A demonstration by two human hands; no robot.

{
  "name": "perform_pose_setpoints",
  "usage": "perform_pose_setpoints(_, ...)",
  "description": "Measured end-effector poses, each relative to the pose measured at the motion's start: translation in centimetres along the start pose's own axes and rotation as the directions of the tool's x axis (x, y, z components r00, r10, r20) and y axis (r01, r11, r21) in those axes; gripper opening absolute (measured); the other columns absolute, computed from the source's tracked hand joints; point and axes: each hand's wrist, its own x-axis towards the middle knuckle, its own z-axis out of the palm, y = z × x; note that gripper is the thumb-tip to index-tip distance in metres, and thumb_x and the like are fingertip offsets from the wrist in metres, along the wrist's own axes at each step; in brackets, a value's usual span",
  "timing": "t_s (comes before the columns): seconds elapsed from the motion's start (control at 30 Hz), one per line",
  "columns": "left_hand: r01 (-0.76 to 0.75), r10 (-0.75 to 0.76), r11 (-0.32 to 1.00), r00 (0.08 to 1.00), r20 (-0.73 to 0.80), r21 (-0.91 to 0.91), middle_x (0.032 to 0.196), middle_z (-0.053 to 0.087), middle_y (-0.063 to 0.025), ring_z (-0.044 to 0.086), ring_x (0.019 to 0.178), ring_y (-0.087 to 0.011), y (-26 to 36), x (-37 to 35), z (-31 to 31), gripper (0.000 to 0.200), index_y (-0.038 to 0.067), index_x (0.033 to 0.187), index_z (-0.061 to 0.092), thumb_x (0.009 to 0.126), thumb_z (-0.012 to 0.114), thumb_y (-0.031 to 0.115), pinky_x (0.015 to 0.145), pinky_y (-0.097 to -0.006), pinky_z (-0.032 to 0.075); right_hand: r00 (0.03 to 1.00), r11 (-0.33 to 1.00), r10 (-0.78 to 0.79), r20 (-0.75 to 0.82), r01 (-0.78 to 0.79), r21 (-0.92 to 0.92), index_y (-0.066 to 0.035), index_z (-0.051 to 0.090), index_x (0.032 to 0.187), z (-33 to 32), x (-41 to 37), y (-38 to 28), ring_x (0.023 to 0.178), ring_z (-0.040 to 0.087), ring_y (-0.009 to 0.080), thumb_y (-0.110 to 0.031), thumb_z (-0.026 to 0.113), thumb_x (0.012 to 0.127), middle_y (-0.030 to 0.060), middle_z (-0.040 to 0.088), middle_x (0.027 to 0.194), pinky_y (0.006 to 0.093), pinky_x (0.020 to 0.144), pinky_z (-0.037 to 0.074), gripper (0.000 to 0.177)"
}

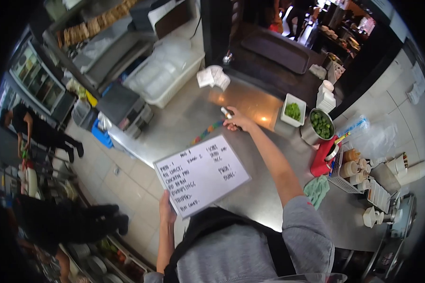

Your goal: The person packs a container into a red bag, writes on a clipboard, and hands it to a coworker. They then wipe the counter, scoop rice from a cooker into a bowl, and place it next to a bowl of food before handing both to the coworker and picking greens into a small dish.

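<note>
My left hand [167, 209] grips the lower left edge of a small whiteboard [203, 177] covered in handwriting, held tilted over the steel counter [269, 174]. Beyond the board's top edge, my right hand [237, 119] holds a white marker [225, 112], its fingers closed round it. A multicoloured strip [208, 132] runs along the counter between that hand and the board. Crumpled white paper slips [213, 77] lie farther back. A white tub of chopped greens [293, 111] and a metal pot of green pieces [321, 124] are to the right.
At the right stand a red holder [324, 158], a green cloth [316, 191] and a basket of sauce bottles [345, 175]. A white crate [174, 89] is back left. Two people in dark clothes [42, 125] are at the far left. A tray [276, 49] lies behind.
</note>
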Motion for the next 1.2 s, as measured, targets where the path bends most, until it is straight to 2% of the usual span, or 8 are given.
perform_pose_setpoints(0.17,-0.029,0.035,0.998,0.993,0.110,-0.058,0.122,0.049,-0.0177,0.051,0.109,-0.0296,3.2,1.4,0.1,0.048,-0.004,0.127,0.035,0.094,0.037,0.030,0.092,-0.0426,0.042,0.982,0.947,-0.104,-0.157,0.146,0.287,-0.016,0.037,0.131,-2.5,-1.3,0.9,0.054,0.045,0.0064,-0.012,0.053,0.087,0.0056,0.059,0.084,0.0216,0.043,0.040,0.047)
perform_pose_setpoints(0.27,0.008,0.025,0.983,0.984,0.178,-0.185,0.124,0.047,-0.0186,0.051,0.109,-0.0311,5.8,3.2,2.5,0.048,-0.003,0.128,0.033,0.094,0.037,0.031,0.091,-0.0440,0.043,0.948,0.912,-0.305,-0.087,0.317,0.261,-0.010,0.048,0.121,-2.0,0.8,6.9,0.082,0.057,0.0142,-0.022,0.051,0.089,0.0049,0.058,0.102,0.0287,0.068,0.048,0.034)
perform_pose_setpoints(0.43,-0.004,0.111,0.953,0.935,0.336,-0.303,0.130,0.042,-0.0167,0.044,0.116,-0.0305,6.6,8.7,10.3,0.050,-0.002,0.130,0.031,0.095,0.036,0.034,0.098,-0.0445,0.036,0.966,0.319,-0.170,-0.197,0.243,0.916,-0.008,0.049,0.119,10.0,-8.9,3.2,0.099,0.056,0.0193,-0.030,0.048,0.089,0.0069,0.057,0.110,0.0341,0.082,0.046,0.037)
perform_pose_setpoints(0.6,-0.365,0.416,0.903,0.876,0.244,-0.229,0.116,0.053,-0.0123,0.053,0.106,-0.0212,4.7,14.7,16.5,0.037,-0.001,0.119,0.043,0.097,0.034,0.027,0.091,-0.0342,0.042,0.854,0.207,-0.261,-0.449,0.504,0.839,-0.013,0.037,0.128,14.3,-11.4,-2.9,0.116,0.044,0.0213,-0.031,0.036,0.094,0.0063,0.045,0.127,0.0390,0.096,0.037,0.038)
perform_pose_setpoints(0.8,-0.306,0.398,0.905,0.853,0.337,-0.295,0.112,0.054,-0.0104,0.054,0.102,-0.0189,3.6,16.7,20.2,0.033,0.000,0.114,0.044,0.097,0.033,0.026,0.087,-0.0327,0.044,0.752,0.201,-0.234,-0.617,0.658,0.725,-0.010,0.036,0.129,11.2,-7.7,-4.0,0.116,0.044,0.0213,-0.027,0.035,0.095,0.0070,0.045,0.126,0.0371,0.097,0.037,0.038)
perform_pose_setpoints(0.93,-0.306,0.341,0.938,0.731,0.592,-0.163,0.137,0.030,-0.0159,0.034,0.125,-0.0255,3.5,18.9,21.2,0.053,-0.001,0.135,0.022,0.096,0.034,0.032,0.102,-0.0383,0.028,0.762,0.190,-0.281,-0.583,0.639,0.745,-0.007,0.040,0.127,6.0,-6.0,-5.3,0.111,0.049,0.0234,-0.032,0.038,0.094,0.0090,0.050,0.123,0.0390,0.095,0.039,0.042)
perform_pose_setpoints(1.07,-0.643,0.305,0.711,0.645,0.701,0.283,0.144,0.012,-0.0199,0.018,0.133,-0.0311,2.1,20.6,19.9,0.066,0.000,0.139,0.011,0.093,0.038,0.037,0.107,-0.0414,0.016,0.619,0.143,-0.451,-0.643,0.761,0.633,-0.003,0.041,0.127,0.4,-2.2,-11.7,0.111,0.050,0.0240,-0.033,0.040,0.093,0.0105,0.050,0.124,0.0390,0.096,0.039,0.045)
perform_pose_setpoints(1.2,-0.788,0.209,0.073,0.611,0.763,0.611,0.142,0.011,-0.0274,0.015,0.132,-0.0392,-5.2,23.0,15.4,0.066,0.002,0.138,0.020,0.089,0.045,0.039,0.105,-0.0498,0.013,0.477,0.070,-0.531,-0.701,0.848,0.525,-0.004,0.042,0.125,-4.6,2.6,-20.6,0.113,0.048,0.0232,-0.026,0.041,0.094,0.0104,0.049,0.125,0.0385,0.096,0.039,0.039)
